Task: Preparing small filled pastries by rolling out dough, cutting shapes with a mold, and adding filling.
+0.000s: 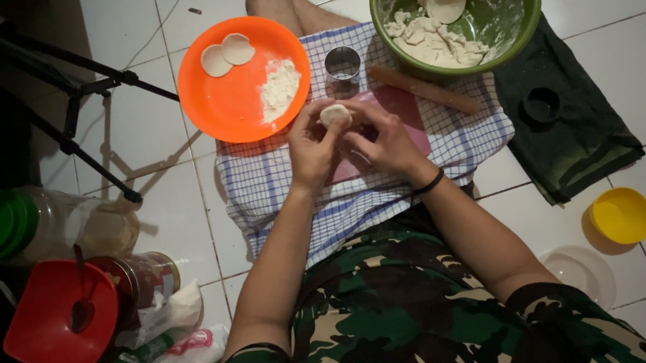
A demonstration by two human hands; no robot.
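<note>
Item: small pale round of dough (334, 113), pinched between fingertips of left hand (314, 148) and right hand (385, 143), both curled closed on it, above the pink rectangular board (404, 107) on the blue-checked cloth (258, 181). Risk: soft dough likely tears or sticks if squeezed hard; the small metal ring cutter (343, 63) stands just beyond and could be knocked.

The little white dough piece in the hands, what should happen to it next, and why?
Probably set the small white dough piece, pinched between the left hand and right hand, onto the round orange plastic plate. Two flat white dough discs already lie there beside loose flour.
</note>
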